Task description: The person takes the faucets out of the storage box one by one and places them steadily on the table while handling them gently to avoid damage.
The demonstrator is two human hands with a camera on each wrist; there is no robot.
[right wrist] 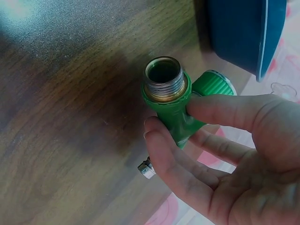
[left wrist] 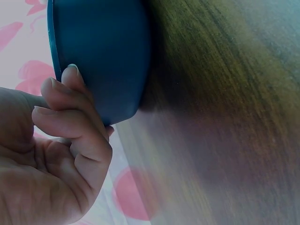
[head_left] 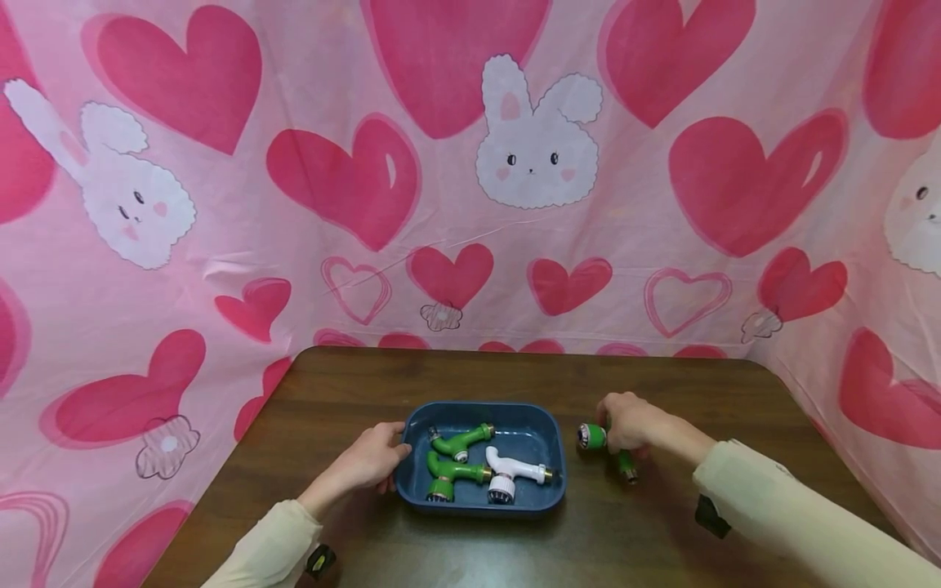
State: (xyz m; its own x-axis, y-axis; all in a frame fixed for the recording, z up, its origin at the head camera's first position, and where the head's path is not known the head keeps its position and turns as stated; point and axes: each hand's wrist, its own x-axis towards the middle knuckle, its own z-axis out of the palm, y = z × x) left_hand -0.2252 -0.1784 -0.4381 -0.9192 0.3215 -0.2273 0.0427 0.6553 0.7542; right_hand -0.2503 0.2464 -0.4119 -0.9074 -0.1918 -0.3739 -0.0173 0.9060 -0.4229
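Observation:
My right hand (head_left: pixel 629 421) pinches a green tap (right wrist: pixel 174 119) by its body, just right of the blue plastic tray (head_left: pixel 485 513). The tap's ribbed green knob (head_left: pixel 592 436) points toward the tray, and its threaded brass end faces the camera in the right wrist view. At the tray's left side, my left hand (head_left: pixel 371 456) holds the rim, thumb at the top and bent fingers against the outer wall. In the tray lie a green tap (head_left: pixel 461 444) at the back, another green tap (head_left: pixel 443 469) at front left and a white tap (head_left: pixel 520 468) at front right.
The tray stands on a dark brown wooden table (head_left: pixel 353 380). Pink cloth (head_left: pixel 456 212) printed with hearts and rabbits hangs behind the table and along both sides. Dark wrist devices (head_left: pixel 320 562) sit at both pale sleeves (head_left: pixel 801 506).

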